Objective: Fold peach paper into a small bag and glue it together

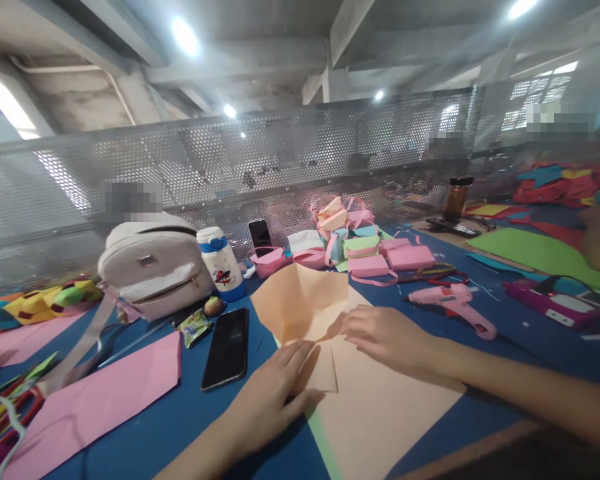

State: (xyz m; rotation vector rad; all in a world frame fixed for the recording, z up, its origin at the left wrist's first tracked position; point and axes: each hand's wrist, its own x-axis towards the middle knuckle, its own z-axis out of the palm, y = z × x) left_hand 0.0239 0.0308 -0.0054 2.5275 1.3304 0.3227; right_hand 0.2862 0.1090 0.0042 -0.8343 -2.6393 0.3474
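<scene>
A sheet of peach paper (300,300) stands partly raised and creased, with a folded flap at its near side. My left hand (275,383) is on its left edge, fingers over the fold and thumb by the flap. From the right, my right hand (380,333) holds the paper near the crease with bent fingers; their tips are partly hidden. Beneath lies a larger flat peach sheet (380,420), with a green sheet (323,437) showing along its left edge. A black phone (226,348) is left of the paper, and a pink glue gun (453,303) lies beyond my right hand.
Small pink paper bags (370,267) are piled at the back. A white backpack (155,267) and a bottle (223,267) stand at the back left. Pink paper (115,393) and scissors (13,413) lie left; a purple device (555,303) lies right. A perforated metal screen (280,160) rises behind.
</scene>
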